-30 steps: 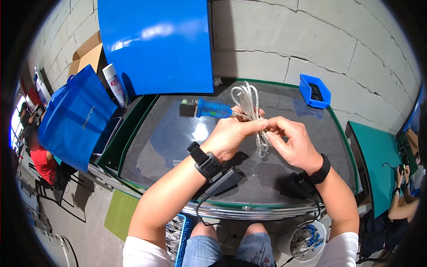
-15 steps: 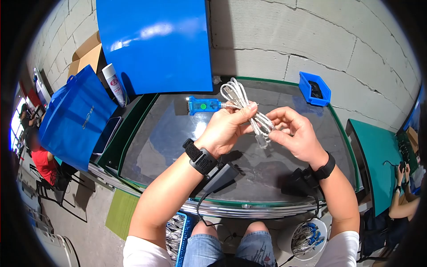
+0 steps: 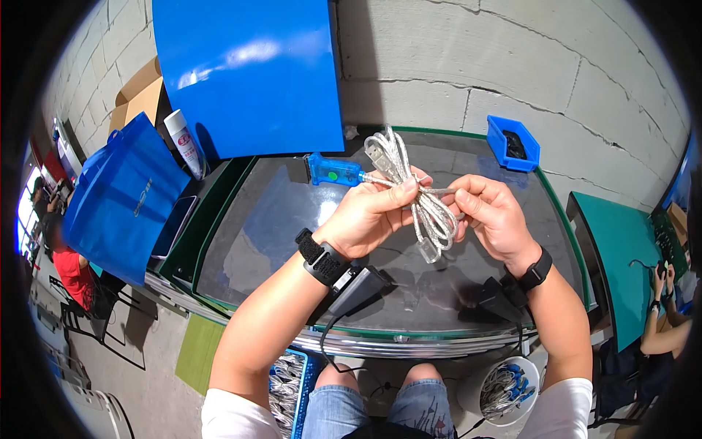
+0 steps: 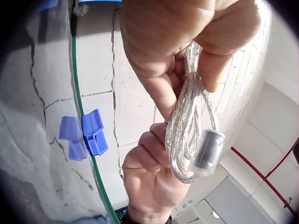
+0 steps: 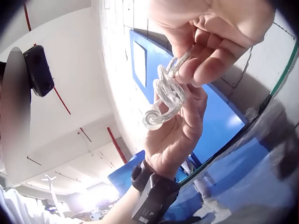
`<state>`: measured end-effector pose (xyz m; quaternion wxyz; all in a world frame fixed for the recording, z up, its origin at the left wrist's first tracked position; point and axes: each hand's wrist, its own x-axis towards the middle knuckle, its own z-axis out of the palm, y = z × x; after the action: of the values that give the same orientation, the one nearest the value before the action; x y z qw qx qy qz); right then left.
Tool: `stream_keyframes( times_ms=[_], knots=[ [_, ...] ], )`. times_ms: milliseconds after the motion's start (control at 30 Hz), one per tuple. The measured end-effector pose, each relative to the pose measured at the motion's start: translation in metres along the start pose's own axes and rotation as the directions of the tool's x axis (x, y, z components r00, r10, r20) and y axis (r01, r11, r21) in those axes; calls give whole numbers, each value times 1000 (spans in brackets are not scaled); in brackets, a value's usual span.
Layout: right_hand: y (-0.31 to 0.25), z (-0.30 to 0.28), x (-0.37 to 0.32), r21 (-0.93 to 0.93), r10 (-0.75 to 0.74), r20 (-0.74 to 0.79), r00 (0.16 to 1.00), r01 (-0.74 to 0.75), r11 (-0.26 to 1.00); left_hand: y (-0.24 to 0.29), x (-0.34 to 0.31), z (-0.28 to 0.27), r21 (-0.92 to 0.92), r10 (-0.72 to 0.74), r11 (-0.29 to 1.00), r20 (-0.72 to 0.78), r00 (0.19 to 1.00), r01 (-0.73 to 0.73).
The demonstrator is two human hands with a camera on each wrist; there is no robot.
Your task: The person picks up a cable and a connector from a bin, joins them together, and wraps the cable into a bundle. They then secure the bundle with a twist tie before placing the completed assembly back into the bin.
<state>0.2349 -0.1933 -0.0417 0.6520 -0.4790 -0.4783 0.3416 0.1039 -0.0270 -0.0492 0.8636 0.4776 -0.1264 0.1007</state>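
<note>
A clear, silvery cable [image 3: 437,223] is coiled into a bundle, its middle pinched between thumb and fingers of my left hand [image 3: 371,214]. A translucent blue connector [image 3: 333,170] with a green dot sticks out left of that hand. The metal USB plug [image 3: 376,154] lies against the upper loops. My right hand [image 3: 497,219] pinches a short stretch of cable pulled out to the right of the bundle. In the left wrist view a clear-capped cylinder [image 4: 209,150] hangs beside the lower loops. The right wrist view shows the loops [image 5: 169,91] between both hands.
Beneath the hands is a dark, glossy tabletop [image 3: 285,271] with a green edge. A blue bin [image 3: 513,144] stands at the back right. At the left are a spray can [image 3: 184,143] and a blue bag [image 3: 121,197]. A white bucket [image 3: 501,391] of cables stands below.
The right hand has taken a strand between thumb and fingers and drawn it out to the right. The bundle and blue connector have tilted and risen slightly with the left hand.
</note>
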Motion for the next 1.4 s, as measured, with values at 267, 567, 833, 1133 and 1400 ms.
stream_keyframes(
  times_ms=[267, 567, 833, 1133, 1400],
  knots=[
    [0, 3, 3, -158, -64, 12, 998, 65, 985, -5, 4, -3, 17, 51, 999, -115, 992, -50],
    [-2, 8, 2, -145, -90, 81, 993, 101, 984, -3, 2, -1, 41, 95, 995, -89, 991, -91],
    [-4, 4, 0, -80, -42, 107, 993, 51, 995, -3, 2, -2, 48, 103, 994, -41, 994, -101],
    [-8, 4, -1, -65, -13, 97, 995, 19, 998, -1, 1, -3, 36, 86, 996, -1, 996, -86],
    [-11, 5, -3, 0, -12, 127, 992, 12, 1000, -1, 1, -4, -49, 75, 996, 90, 993, -71]
  ],
)
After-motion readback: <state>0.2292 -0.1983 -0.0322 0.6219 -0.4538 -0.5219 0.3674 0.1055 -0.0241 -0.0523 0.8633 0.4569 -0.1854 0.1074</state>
